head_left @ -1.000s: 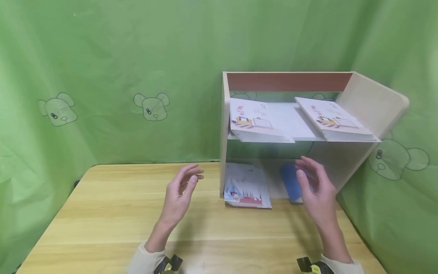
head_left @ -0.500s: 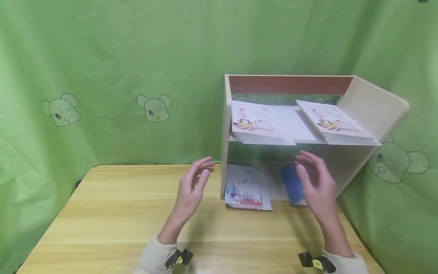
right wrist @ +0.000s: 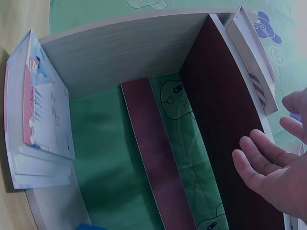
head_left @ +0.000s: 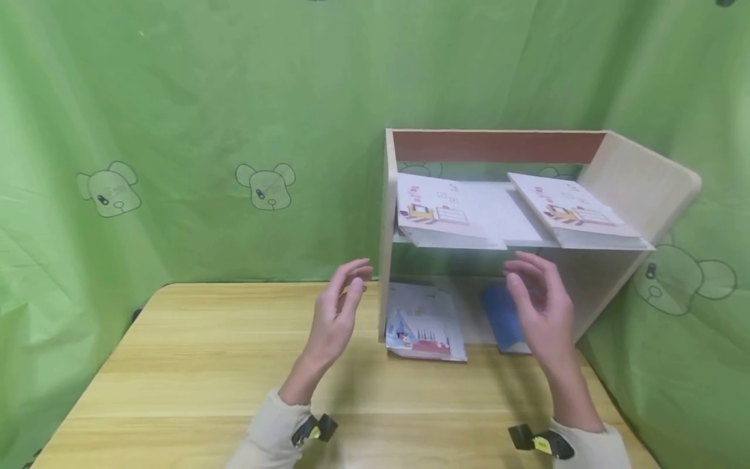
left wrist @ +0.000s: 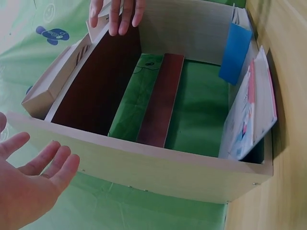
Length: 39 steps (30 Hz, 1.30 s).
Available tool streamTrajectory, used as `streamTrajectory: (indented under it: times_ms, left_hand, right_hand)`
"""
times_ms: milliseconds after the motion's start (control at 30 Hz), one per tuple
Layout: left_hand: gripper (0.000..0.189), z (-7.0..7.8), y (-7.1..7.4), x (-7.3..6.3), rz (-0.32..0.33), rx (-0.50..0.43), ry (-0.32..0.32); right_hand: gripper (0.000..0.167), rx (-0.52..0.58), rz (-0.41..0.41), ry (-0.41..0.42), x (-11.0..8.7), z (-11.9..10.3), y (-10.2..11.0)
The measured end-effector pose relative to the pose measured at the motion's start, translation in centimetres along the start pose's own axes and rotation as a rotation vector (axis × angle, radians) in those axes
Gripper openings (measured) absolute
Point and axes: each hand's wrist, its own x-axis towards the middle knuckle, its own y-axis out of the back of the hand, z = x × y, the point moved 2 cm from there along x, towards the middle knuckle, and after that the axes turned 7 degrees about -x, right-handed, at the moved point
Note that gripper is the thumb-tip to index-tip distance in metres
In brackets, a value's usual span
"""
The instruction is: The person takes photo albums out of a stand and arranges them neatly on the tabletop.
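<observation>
My left hand (head_left: 335,316) is raised above the table, just left of a small wooden bookshelf (head_left: 386,260), fingers loosely bent and holding nothing. In front of the shelf's lower right opening hovers my right hand (head_left: 545,312), also holding nothing and partly covering a blue book (head_left: 500,316). On the upper board lie a white book (head_left: 433,205) at the left and a similar one (head_left: 571,202) at the right, both printed with a yellow truck. A pale illustrated book (head_left: 424,322) lies at the lower left. In the left wrist view, the left hand (left wrist: 36,184) is beside the side panel.
The shelf stands at the right part of a wooden table (head_left: 193,365). Behind and around hangs a green curtain (head_left: 193,98) with bear-head drawings. A reddish bar (head_left: 498,146) crosses the shelf's top back. Lower books poke past the shelf's front edge.
My left hand has moved right and upward, closer to the shelf's left panel. The right hand has risen slightly. The books and shelf stay put, apart from a small shift of the view.
</observation>
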Motion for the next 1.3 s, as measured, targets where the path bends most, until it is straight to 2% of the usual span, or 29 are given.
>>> streamTrajectory:
  times_ms: [200, 400, 633, 967, 1300]
  left_hand:
    - [0.035, 0.1, -0.8, 0.9, -0.001, -0.023, -0.020]
    - [0.039, 0.3, -1.4, 1.6, 0.015, -0.048, -0.042]
    - [0.039, 0.7, -1.9, 2.4, 0.013, -0.034, -0.031]
    - [0.040, 1.2, -2.8, 3.9, -0.015, -0.045, -0.005]
    - [0.043, 1.9, -3.5, 4.9, -0.052, -0.069, 0.008]
  right_hand:
    - [0.040, 0.073, 0.020, 0.001, 0.6, 0.2, -0.3]
    - [0.037, 0.085, 0.038, 0.000, 1.4, 0.1, -0.5]
    - [0.035, 0.086, 0.057, -0.033, 2.0, -0.5, -0.6]
    - [0.035, 0.101, 0.091, -0.144, 2.7, -1.1, -1.0]
    - [0.032, 0.152, 0.120, -0.128, 3.3, -2.0, -1.4]
